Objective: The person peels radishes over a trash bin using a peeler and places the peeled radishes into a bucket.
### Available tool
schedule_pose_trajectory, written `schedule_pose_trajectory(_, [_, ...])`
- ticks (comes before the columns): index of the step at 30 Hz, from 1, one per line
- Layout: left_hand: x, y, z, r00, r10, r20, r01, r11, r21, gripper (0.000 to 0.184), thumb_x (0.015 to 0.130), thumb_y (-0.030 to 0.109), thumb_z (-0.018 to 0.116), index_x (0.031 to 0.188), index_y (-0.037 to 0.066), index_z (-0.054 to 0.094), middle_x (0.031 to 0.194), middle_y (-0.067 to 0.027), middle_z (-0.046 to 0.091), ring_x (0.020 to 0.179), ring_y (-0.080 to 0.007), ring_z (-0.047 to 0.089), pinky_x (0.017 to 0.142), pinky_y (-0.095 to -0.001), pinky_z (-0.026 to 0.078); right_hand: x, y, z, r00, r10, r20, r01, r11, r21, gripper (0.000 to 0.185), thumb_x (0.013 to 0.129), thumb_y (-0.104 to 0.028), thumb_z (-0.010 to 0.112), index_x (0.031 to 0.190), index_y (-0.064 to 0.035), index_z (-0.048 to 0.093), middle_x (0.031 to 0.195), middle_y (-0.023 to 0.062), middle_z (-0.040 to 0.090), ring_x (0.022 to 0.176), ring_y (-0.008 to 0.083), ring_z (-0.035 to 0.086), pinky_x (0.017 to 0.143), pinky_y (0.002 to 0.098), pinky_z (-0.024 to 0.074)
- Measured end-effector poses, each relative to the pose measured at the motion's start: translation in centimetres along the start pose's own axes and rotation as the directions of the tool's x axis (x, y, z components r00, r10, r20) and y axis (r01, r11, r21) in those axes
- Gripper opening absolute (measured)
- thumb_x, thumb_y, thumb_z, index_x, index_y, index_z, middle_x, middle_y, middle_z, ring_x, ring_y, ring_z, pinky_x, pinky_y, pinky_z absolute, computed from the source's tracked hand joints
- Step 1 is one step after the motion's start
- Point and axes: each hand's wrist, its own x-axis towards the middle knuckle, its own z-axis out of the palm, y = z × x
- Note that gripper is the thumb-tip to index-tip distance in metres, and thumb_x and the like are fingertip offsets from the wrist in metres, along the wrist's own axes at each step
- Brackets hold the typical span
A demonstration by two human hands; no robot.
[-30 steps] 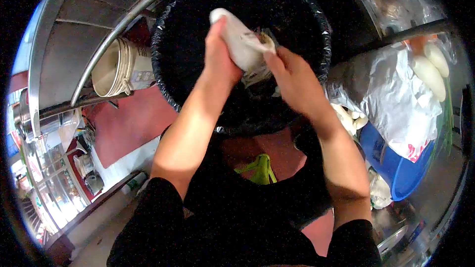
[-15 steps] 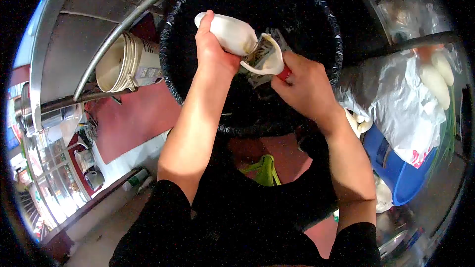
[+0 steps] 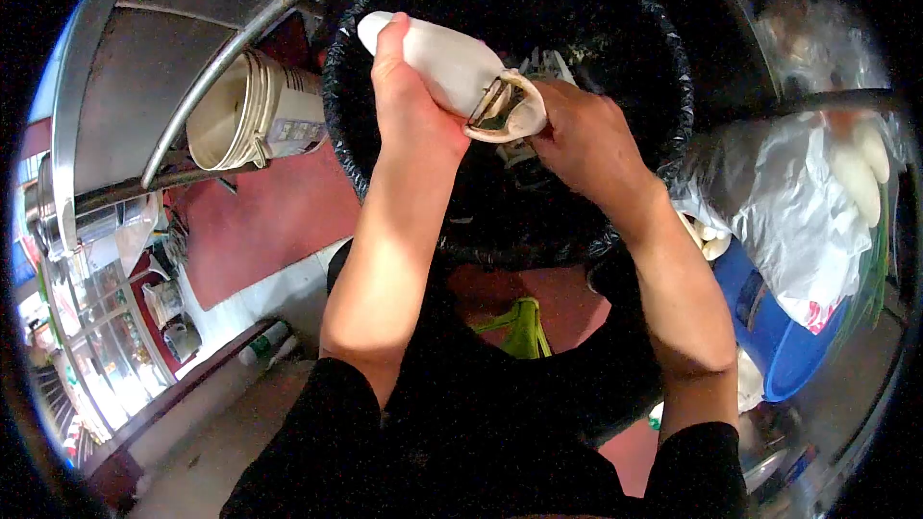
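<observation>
A thick white radish lies in my left hand, with the thumb over its upper left end and the fingers beneath it. My right hand is closed on a peeler with a whitish, Y-shaped head; its blade touches or nearly touches the radish's right end. The handle is hidden inside my right fist. Both hands are over a round bin lined with a black bag, and pale peelings show in it behind the peeler.
Nested off-white buckets stand at the left beyond a curved metal rail. At the right are a blue tub, a plastic bag and more white radishes. A green object lies on the red floor below.
The radish and my left hand have shifted slightly left. The peeler has turned and come against the radish's right end. The bin and surroundings appear further right in the view.
</observation>
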Motion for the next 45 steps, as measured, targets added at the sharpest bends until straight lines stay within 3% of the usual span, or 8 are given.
schedule_pose_trajectory(3, [0.7,0.5,-0.5,0.998,0.059,-0.025,-0.06,0.997,-0.051,0.054,0.086,0.051,0.058,0.114,0.006,0.05,0.097,-0.0163,0.062,0.089,-0.0348,0.063,0.08,-0.0508,0.053,0.7,0.4,-0.4,0.999,0.01,-0.031,-0.014,0.995,-0.102,0.02,0.08,-0.017,0.064,0.098,-0.0101,0.064,0.088,0.0171,0.068,0.083,0.0355,0.067,0.07,0.0468,0.0553])
schedule_pose_trajectory(7, [0.8,3.4,-1.3,0.989,0.15,-0.016,-0.15,0.965,-0.215,0.041,0.089,0.045,0.057,0.109,0.01,0.053,0.1,-0.0168,0.062,0.092,-0.0381,0.062,0.081,-0.0514,0.055,0.7,3.6,-3.1,0.908,0.406,0.103,-0.369,0.891,-0.265,0.016,0.081,-0.017,0.064,0.095,-0.011,0.068,0.089,0.0167,0.07,0.085,0.0354,0.068,0.076,0.0441,0.0561])
schedule_pose_trajectory(20, [0.3,0.7,-1.7,1.0,0.01,0.019,-0.008,0.99,-0.138,0.046,0.087,0.048,0.06,0.108,0.008,0.053,0.086,-0.0179,0.063,0.082,-0.0364,0.064,0.073,-0.0494,0.056,1.6,0.8,0.2,0.991,-0.13,0.009,0.127,0.975,0.182,0.024,0.077,-0.011,0.066,0.101,-0.0081,0.064,0.095,0.0166,0.068,0.089,0.039,0.064,0.075,0.0457,0.0533])
schedule_pose_trajectory(24, [-1.2,3.5,-0.8,0.999,0.008,-0.039,-0.015,0.984,-0.179,0.047,0.085,0.048,0.063,0.108,0.008,0.055,0.093,-0.0166,0.064,0.086,-0.0357,0.064,0.078,-0.0496,0.056,1.2,3.3,-2.6,0.956,0.27,0.113,-0.27,0.963,-0.02,0.027,0.077,-0.01,0.066,0.104,-0.0095,0.064,0.089,0.0176,0.069,0.088,0.0395,0.065,0.076,0.0458,0.0537])
schedule_pose_trajectory(27, [-0.4,2.9,-1.4,1.0,-0.005,0.008,0.007,0.986,-0.169,0.048,0.084,0.048,0.064,0.109,0.008,0.054,0.094,-0.0174,0.063,0.088,-0.0359,0.064,0.081,-0.0502,0.055,1.6,1.1,-3.4,0.967,0.244,0.08,-0.252,0.961,0.115,0.024,0.076,-0.004,0.066,0.1,-0.0026,0.065,0.083,0.0186,0.066,0.078,0.0366,0.065,0.069,0.036,0.0515])
schedule_pose_trajectory(32, [0.0,1.5,-1.4,0.999,-0.048,0.008,0.048,0.997,-0.067,0.052,0.085,0.045,0.063,0.118,0.009,0.045,0.093,-0.0172,0.061,0.086,-0.0364,0.064,0.079,-0.0519,0.054,1.6,-1.6,-1.1,0.989,-0.143,-0.038,0.143,0.99,0.016,0.024,0.074,-0.012,0.068,0.097,-0.0082,0.061,0.087,0.0124,0.064,0.084,0.0365,0.064,0.073,0.0438,0.054])
schedule_pose_trajectory(40, [0.5,0.5,-1.0,0.996,-0.073,0.049,0.072,0.997,0.012,0.055,0.087,0.041,0.063,0.124,0.005,0.043,0.097,-0.0166,0.059,0.088,-0.036,0.063,0.079,-0.0506,0.055,0.0,-1.0,-2.8,0.976,0.106,0.188,-0.057,0.967,-0.246,0.024,0.078,-0.012,0.064,0.101,-0.0074,0.06,0.089,0.015,0.066,0.085,0.0386,0.065,0.073,0.0464,0.054])
schedule_pose_trajectory(45, [2.4,1.6,-2.6,0.979,-0.074,0.188,-0.023,0.885,0.466,0.047,0.086,0.036,0.065,0.117,0.003,0.053,0.096,-0.0125,0.063,0.084,-0.0272,0.064,0.075,-0.0414,0.054,-1.2,-0.5,-6.6,0.923,0.359,0.137,-0.384,0.854,0.352,0.026,0.08,-0.004,0.064,0.105,-0.0014,0.057,0.083,0.0172,0.063,0.072,0.0344,0.059,0.067,0.0334,0.047])
